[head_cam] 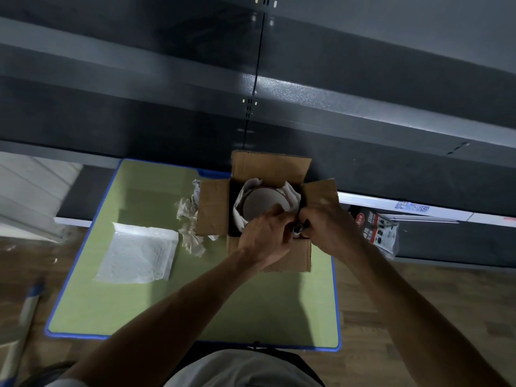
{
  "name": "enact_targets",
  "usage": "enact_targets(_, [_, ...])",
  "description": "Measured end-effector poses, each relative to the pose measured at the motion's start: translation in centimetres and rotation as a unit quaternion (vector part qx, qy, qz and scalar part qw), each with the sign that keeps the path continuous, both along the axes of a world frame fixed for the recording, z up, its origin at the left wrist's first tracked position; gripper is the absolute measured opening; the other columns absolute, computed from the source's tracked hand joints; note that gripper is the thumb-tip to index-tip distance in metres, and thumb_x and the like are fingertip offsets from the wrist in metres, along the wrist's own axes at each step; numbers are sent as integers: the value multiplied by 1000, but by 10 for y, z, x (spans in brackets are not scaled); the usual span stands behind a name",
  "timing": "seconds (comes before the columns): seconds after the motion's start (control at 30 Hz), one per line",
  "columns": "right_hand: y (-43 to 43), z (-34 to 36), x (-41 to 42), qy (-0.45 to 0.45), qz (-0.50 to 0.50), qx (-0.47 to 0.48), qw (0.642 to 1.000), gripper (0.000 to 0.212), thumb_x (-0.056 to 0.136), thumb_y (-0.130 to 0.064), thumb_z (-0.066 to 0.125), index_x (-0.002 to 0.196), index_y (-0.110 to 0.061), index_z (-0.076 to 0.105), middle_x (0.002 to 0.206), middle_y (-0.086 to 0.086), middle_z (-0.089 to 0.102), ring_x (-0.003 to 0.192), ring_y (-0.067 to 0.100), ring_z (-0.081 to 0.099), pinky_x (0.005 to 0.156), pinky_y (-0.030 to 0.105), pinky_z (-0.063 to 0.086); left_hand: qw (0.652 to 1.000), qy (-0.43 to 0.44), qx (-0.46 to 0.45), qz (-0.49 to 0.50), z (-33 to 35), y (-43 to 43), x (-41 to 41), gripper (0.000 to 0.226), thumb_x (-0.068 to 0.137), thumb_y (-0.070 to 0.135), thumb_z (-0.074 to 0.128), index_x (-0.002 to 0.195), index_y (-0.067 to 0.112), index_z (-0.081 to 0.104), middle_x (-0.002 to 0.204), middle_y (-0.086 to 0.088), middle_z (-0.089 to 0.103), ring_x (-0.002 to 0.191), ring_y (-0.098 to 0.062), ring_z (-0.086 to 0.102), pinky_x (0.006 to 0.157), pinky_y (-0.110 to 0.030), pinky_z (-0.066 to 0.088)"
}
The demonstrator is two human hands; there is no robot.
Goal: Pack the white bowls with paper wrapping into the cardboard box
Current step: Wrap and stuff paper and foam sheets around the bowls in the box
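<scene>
Leaning over an open brown cardboard box [213, 215] on a blue-edged green mat [139, 311], a person brings both hands together at the box's near right corner. A round white bowl [262, 205] already sits inside, cradled in white wrapping paper [291, 195] that rises around its rim.

The left hand [264, 237] reaches over the near edge with fingers curled beside the bowl. Whether it pinches the paper or something else cannot be told. The right hand [328, 227] is curled round a small dark, shiny object [299, 229] between the two hands, too small to identify.

Packing looks well advanced, with at least one bowl wrapped and boxed. All four flaps stand open, so the box has yet to be closed. Loose crumpled paper [190, 223] lies just left of the box, and a white sheet of bubble wrap [139, 252] lies further left on the mat. No unpacked bowl is in view.
</scene>
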State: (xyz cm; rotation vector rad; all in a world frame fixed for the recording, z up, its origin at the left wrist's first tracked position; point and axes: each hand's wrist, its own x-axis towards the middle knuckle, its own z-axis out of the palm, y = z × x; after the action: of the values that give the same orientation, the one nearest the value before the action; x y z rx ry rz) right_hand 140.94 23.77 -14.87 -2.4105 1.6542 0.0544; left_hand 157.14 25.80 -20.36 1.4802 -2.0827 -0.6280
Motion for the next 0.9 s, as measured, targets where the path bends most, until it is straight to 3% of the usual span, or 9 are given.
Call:
enact_targets(0.1, [-1,-9,1,32,30,-11,999,6,71,-18,71,67,-17,67,71,3,63,81,29,58,55,27,37,1000,-11,-11,12,3,3,-3,33,92,48,43,93,26,68,91,3,60,66,-13,59,51,-22,41])
enact_targets(0.17, [-3,-13,-3,28,50,-2,998,11,72,-23,61,64,-17,65,68,1,62,81,30,56,58,31,44,1000,-17,-8,9,3,3,-3,38,92,57,42,91,27,66,88,3,58,66,-12,59,52,-24,47])
enact_targets(0.27, [-6,-7,-13,27,82,-7,996,44,74,-37,29,72,-18,68,81,-6,66,88,26,54,69,39,48,1000,-20,-4,-1,2,1,-2,28,95,47,48,98,24,65,96,1,59,74,-10,57,56,-24,46])
enact_targets(0.37, [-6,4,-18,33,86,-15,996,53,68,-25,17,72,-16,69,86,-5,66,92,30,54,67,41,48,1000,-7,-5,-4,4,0,-3,17,95,37,54,104,26,62,100,3,59,75,-6,54,57,-20,40])
enact_targets(0.47, [0,6,-17,45,104,-30,993,46,71,-9,31,84,-20,74,92,-10,67,94,27,51,69,33,43,1000,1,11,-6,6,0,-3,13,94,32,54,104,31,63,101,5,59,81,-9,59,61,-23,48])
enact_targets(0.57, [10,5,-13,40,115,-28,992,47,70,5,48,94,-24,76,91,-13,69,96,24,50,77,29,40,1000,4,22,-11,6,-1,-1,21,92,25,53,100,32,71,103,7,61,86,-8,60,63,-20,41])
enact_targets(0.67, [18,17,-10,-22,79,-32,996,45,75,4,53,97,-26,77,90,-5,68,96,27,54,75,25,37,999,4,29,-16,8,-1,0,23,92,20,53,98,27,74,103,4,64,86,-10,62,65,-21,45])
enact_targets(0.77, [22,20,-8,32,62,48,996,46,84,-8,50,113,-38,70,103,-3,63,106,20,52,71,24,31,1000,-1,28,0,6,1,-1,22,90,18,53,93,20,74,97,0,65,81,-15,64,66,-30,54])
enact_targets(0.9, [15,0,-6,93,82,95,988,21,86,-10,52,87,-18,71,84,5,68,93,29,62,69,33,50,999,-15,27,18,5,4,-4,21,90,21,52,88,20,73,95,1,63,76,-13,61,61,-26,49])
